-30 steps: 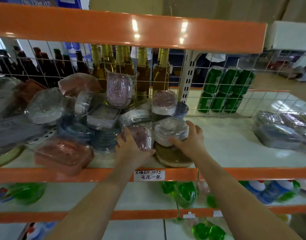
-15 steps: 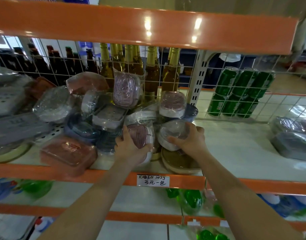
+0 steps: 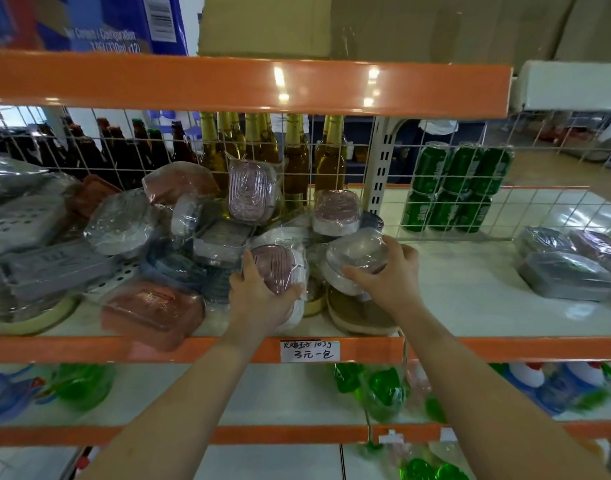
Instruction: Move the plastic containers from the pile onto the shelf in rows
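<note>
At the pile (image 3: 179,237), both hands still grip wrapped containers, lifted slightly

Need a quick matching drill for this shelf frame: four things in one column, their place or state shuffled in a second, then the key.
Things
1. left hand
2. right hand
3. green cans
4. price label

Place or state
A. behind the wire grid, right of the upright post
B. grips a pink wrapped container at the pile's front
C. stuck on the orange shelf edge
D. grips a clear-and-white wrapped container

Pairs: 1-B, 2-D, 3-A, 4-C
</note>
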